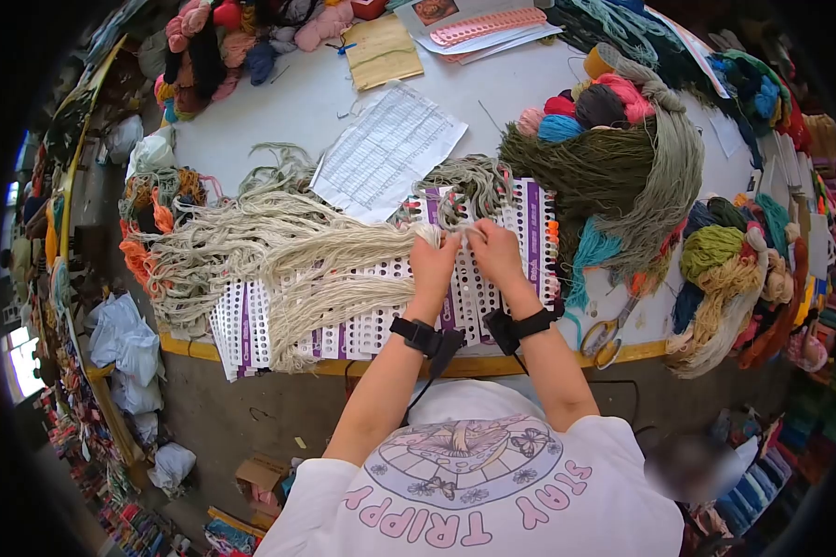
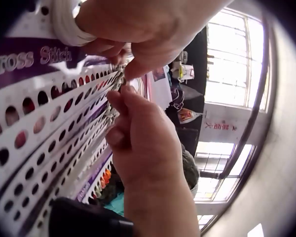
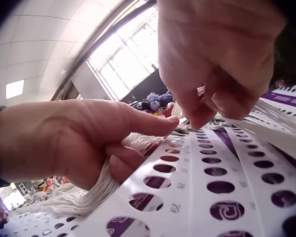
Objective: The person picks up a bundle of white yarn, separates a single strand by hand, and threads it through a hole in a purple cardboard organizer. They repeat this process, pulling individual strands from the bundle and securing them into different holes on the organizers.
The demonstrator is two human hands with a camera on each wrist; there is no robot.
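Note:
Cream thread strands [image 1: 344, 243] run leftward over overlapping white punched cards [image 1: 362, 336] with purple bands. In the head view the left hand [image 1: 434, 265] grips the strands' right end at the cards' upper part. Close to its right, the right hand [image 1: 500, 252] pinches at a card's upper holes, fingertips nearly meeting the left's. The right wrist view has the left hand [image 3: 89, 138] with strands [image 3: 101, 190] under its curled fingers and its thumb extended over a card [image 3: 187, 182]. Thumb and finger of the right hand [image 2: 150, 133] pinch together in the left wrist view; what lies between them is too small to tell.
A printed sheet [image 1: 387, 148] lies behind the cards. Olive and grey yarn [image 1: 594, 176] is heaped at the right, with scissors [image 1: 608, 339] near the table's front edge. Coloured skeins [image 1: 715, 251] stand further right; orange yarn [image 1: 139, 255] lies at the left.

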